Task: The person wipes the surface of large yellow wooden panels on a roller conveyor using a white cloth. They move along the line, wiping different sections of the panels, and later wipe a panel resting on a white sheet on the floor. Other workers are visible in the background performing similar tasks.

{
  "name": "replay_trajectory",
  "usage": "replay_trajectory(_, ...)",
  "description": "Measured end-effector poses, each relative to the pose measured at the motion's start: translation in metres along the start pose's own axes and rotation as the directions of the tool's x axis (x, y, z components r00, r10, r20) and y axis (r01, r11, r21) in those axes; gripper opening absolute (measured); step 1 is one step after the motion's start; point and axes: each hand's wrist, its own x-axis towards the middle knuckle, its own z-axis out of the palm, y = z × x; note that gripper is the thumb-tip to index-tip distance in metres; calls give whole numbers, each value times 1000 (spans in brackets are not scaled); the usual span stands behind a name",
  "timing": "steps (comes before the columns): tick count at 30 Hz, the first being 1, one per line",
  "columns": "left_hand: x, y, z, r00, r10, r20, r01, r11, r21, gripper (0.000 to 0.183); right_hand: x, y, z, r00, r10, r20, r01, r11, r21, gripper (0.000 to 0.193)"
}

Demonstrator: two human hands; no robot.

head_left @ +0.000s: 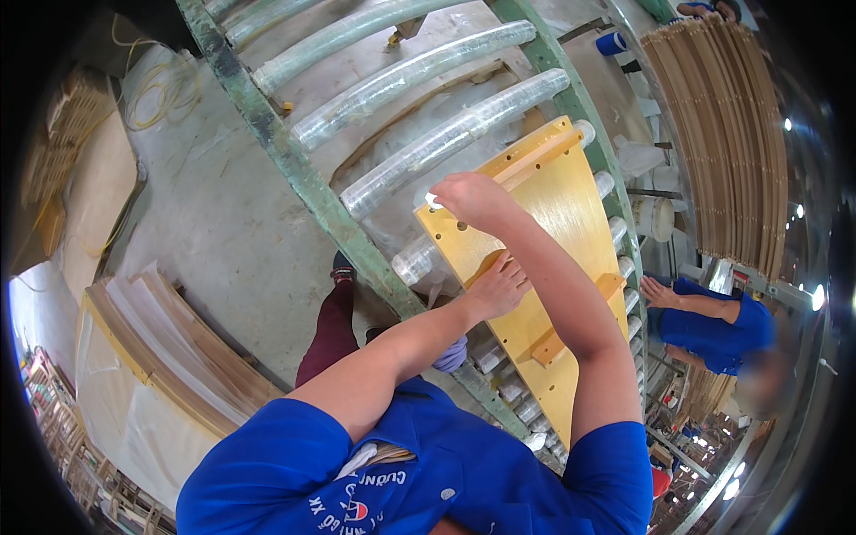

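Observation:
A yellow varnished wooden panel [535,223] with drilled holes and wooden strips across it lies slanted on the roller conveyor. My right hand [477,201] is closed over the panel's far left corner. A small white wad [433,201], perhaps cloth or paper, pokes out from its fingers. Nearer to me, my left hand [499,287] rests on the panel's left part with its fingers stretched out, beside a wooden strip [482,267] that it partly covers. Another wooden strip [578,321] crosses the panel to the right of that hand.
The conveyor has a green metal frame [294,169] and plastic-wrapped rollers [455,134]. Stacked boards [178,348] stand at the left. A tall stack of brown slats [713,134] is at the far right. A co-worker in blue [722,325] stands beyond the conveyor's right side.

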Motion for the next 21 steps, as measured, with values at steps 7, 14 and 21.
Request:
replay_trajectory(7,2,-3,1,990,31,-135,-18,995,99,36,-5,23,-10,994,-59,-89,48,991,-123,13)
replay_trajectory(14,2,-1,6,994,50,-96,-40,994,104,39,-18,82,-39,960,110,-256,-173,955,-239,11)
replay_trajectory(21,5,-4,8,999,27,-40,-25,998,57,39,-17,101,-50,944,156,-291,-234,939,-253,12)
